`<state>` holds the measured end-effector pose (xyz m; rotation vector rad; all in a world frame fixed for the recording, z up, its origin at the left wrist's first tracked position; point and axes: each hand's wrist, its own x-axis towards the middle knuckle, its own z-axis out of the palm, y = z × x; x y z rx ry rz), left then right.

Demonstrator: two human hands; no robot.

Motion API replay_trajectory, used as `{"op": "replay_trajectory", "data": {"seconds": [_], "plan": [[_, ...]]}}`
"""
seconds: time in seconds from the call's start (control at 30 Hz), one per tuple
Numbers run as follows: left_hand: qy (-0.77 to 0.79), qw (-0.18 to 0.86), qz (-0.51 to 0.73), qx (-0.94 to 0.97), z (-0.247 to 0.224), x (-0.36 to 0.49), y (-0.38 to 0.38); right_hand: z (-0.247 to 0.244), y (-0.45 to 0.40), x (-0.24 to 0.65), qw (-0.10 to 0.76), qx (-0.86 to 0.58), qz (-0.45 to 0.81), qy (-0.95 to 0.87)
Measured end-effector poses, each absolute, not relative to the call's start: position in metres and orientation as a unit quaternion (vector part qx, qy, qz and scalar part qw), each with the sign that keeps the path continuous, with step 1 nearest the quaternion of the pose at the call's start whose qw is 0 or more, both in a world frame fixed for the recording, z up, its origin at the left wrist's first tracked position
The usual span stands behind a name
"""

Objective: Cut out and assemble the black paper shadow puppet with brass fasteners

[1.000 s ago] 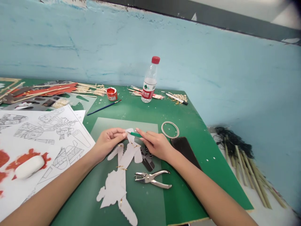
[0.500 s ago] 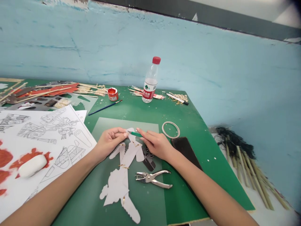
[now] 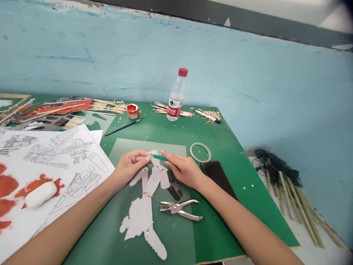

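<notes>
A jointed figure of white paper cutouts (image 3: pixel 138 217) lies on the translucent mat (image 3: pixel 93 235), its parts linked by small brass fasteners. My left hand (image 3: pixel 132 163) is closed, thumb and fingers pinching the figure's top piece near its edge. Closed around a slim green tool (image 3: pixel 160 157), my right hand (image 3: pixel 184 167) brings its thin tip to that same piece, close to the left thumb. The tip is too small to tell its kind. Below the right hand, a dark printed cutout (image 3: pixel 175 187) is partly covered. A silver hole punch (image 3: pixel 176 208) lies right of the figure.
A black phone (image 3: pixel 219 178) and a tape roll (image 3: pixel 200 152) lie on the right. Farther back stand a water bottle (image 3: pixel 176 99) and a red paint jar (image 3: pixel 132 111), with a paintbrush (image 3: pixel 124 127) near the jar. Printed sheets (image 3: pixel 82 158) bearing a white case (image 3: pixel 41 194) cover the left.
The view has shifted slightly, so the sheets and paper figure appear a little farther right. Both hands keep almost the same pose and grip.
</notes>
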<state>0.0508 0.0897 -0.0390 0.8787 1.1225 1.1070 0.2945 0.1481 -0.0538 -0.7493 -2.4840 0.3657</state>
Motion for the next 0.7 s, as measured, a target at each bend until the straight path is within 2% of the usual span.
{"op": "replay_trajectory", "data": {"seconds": [0.3,0.7], "plan": [[0.494,0.612,0.482,0.386,-0.0366,0.0528,0.0886,-0.0482,0.1442,0.2883,0.228,-0.289,0.181,-0.912],[0.496,0.610,0.476,0.394,-0.0382,0.0522,0.0898,-0.0482,0.1456,0.2908,0.209,-0.289,0.176,-0.917]]}}
